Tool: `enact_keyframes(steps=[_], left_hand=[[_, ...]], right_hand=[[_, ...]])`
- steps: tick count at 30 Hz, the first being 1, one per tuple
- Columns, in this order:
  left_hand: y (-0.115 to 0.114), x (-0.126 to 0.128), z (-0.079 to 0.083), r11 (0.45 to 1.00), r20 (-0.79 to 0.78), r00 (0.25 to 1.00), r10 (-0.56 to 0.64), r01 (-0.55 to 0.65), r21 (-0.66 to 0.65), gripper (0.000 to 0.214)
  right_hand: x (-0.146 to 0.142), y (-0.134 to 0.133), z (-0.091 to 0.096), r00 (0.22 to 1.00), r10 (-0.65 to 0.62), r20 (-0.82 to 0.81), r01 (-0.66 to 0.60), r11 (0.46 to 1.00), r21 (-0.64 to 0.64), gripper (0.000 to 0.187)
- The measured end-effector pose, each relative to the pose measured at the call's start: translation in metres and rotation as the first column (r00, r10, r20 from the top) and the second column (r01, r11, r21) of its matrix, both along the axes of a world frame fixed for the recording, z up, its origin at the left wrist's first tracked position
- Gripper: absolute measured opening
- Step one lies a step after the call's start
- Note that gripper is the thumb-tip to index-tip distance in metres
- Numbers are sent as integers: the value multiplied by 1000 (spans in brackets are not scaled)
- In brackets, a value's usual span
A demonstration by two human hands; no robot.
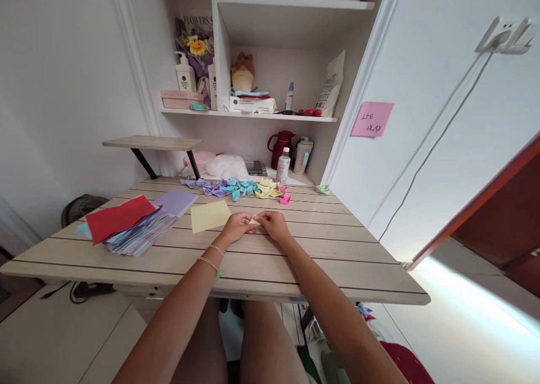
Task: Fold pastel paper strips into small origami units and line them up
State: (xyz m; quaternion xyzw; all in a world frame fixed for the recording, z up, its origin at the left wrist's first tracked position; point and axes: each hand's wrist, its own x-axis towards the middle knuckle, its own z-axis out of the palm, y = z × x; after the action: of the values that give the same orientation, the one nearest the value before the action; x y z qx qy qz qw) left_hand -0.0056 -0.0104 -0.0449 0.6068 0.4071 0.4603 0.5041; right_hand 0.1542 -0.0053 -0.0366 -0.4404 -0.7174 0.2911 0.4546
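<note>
Between my two hands, just above the wooden table (pixel 337 243), is a small folded piece of yellow paper (pixel 253 221). My left hand (pixel 238 226) is closed on its left side, and my right hand (pixel 272 223) pinches it from the right. Fingers cover most of the paper, so its folded shape is hard to make out. Left of my left hand lies a flat sheet of yellow paper (pixel 208 215). Beyond my hands stretches a row of folded paper pieces, purple (pixel 211 187), blue (pixel 239 187), yellow (pixel 268 188) and pink (pixel 284 198).
A stack of coloured paper (pixel 141 232) sits at the left, with a red sheet (pixel 120 218) and a purple pad (pixel 175 201). A green folded piece (pixel 323 189) lies at the back right. Behind stand a bottle (pixel 283 166), a red jug (pixel 280 148) and a small raised shelf (pixel 152 143).
</note>
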Motion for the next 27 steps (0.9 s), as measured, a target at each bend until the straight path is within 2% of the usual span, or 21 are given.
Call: enact_keyframes(steps=[4,8,10,13,18,21,27], left_hand=[[-2,0,0,999,-3,1000,27,-27,-20,32],[-2,3,0,999,8,1000,15,-14,-30,35],[-1,4,0,999,27,1000,16,-15,-51,34],[0,3,3,994,101,995,18,-7,-107,31],[2,0,11,977,234,967,100,-51,-206,31],[1,0,11,977,220,972,85,-38,-209,32],[2,2,7,979,163,986,40,-6,-204,34]], right_hand=[[-1,-3,3,997,34,69,-41,994,98,26],[-1,-2,4,991,-57,119,39,988,151,25],[0,0,3,996,-63,65,56,993,102,26],[1,3,2,994,-17,-110,16,1000,-11,31],[-2,4,2,915,138,-378,-177,982,-68,45],[-3,3,1,905,161,-393,-197,979,-51,45],[-2,3,4,953,84,-290,-91,996,-13,40]])
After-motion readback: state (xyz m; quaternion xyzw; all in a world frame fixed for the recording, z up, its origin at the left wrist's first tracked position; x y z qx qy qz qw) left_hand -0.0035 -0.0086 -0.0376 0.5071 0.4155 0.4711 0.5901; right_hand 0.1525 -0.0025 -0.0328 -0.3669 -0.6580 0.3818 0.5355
